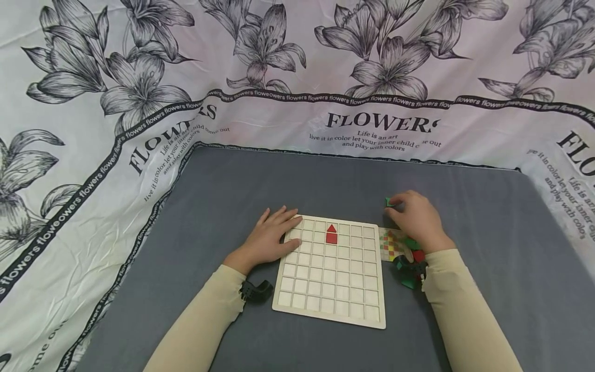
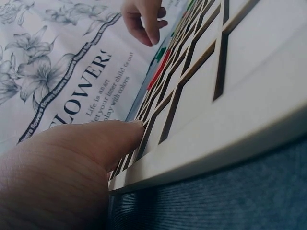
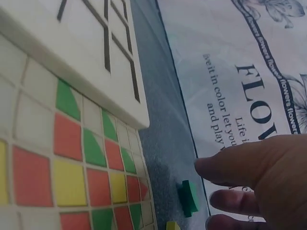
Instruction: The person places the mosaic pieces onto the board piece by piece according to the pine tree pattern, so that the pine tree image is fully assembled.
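A pale grid board lies on the grey table, with a red triangle and a red square set in its upper cells. My left hand rests on the board's upper left edge, fingers spread and thumb over the rim. Past the board's upper right corner, my right hand reaches over a small green piece. In the right wrist view this green piece sits on the table just beyond the thumb and bent fingers, apparently apart from them.
A pattern card with red, yellow and green shapes lies partly beside the board's right edge. Green pieces and red pieces lie under the right wrist. A yellow piece shows near the card. Flower-printed cloth borders the table.
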Available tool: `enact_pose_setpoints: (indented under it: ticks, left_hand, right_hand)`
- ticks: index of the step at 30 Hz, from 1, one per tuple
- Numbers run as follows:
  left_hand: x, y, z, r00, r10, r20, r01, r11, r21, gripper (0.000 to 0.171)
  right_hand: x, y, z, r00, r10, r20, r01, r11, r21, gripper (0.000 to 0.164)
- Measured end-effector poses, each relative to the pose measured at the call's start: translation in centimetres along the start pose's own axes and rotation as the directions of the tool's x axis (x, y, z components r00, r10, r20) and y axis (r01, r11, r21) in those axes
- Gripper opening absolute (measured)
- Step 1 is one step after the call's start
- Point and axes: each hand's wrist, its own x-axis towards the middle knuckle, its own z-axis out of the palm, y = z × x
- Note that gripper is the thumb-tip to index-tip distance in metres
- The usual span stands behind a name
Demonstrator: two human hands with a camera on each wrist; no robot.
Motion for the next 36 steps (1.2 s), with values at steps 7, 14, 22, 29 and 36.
enact_pose_setpoints:
  ticks: [7,14,22,29,36]
  left_hand:
    - [0.0,0.0,0.2,1.0,-0.004,0.0,0.004,1.0,-0.009,0.066]
    - [0.0,0.1,0.2,1.0,0.01,-0.005,-0.011,1.0,-0.011,0.066]
    - [0.0,-0.1,0.1,1.0,0.011,-0.014,-0.011,1.0,0.009,0.066]
    - [0.0,0.0,0.0,1.0,0.013,-0.011,-0.013,1.0,0.009,0.066]
    - [0.0,0.1,-0.1,1.0,0.01,-0.011,-0.01,1.0,0.006,0.066]
  right_hand:
    - [0.7,0.3,0.0,0.998,0.055,-0.006,-0.056,0.998,-0.031,0.033]
    - [1.0,0.6,0.3,0.997,0.076,-0.024,-0.077,0.996,-0.046,0.032]
    - [1.4,0.8,0.8,0.998,0.06,-0.035,-0.061,0.997,-0.044,0.032]
    - [1.5,0.7,0.9,0.997,0.067,-0.038,-0.069,0.997,-0.047,0.029]
    - [1.5,0.9,1.0,0.997,0.076,-0.014,-0.076,0.996,-0.039,0.03]
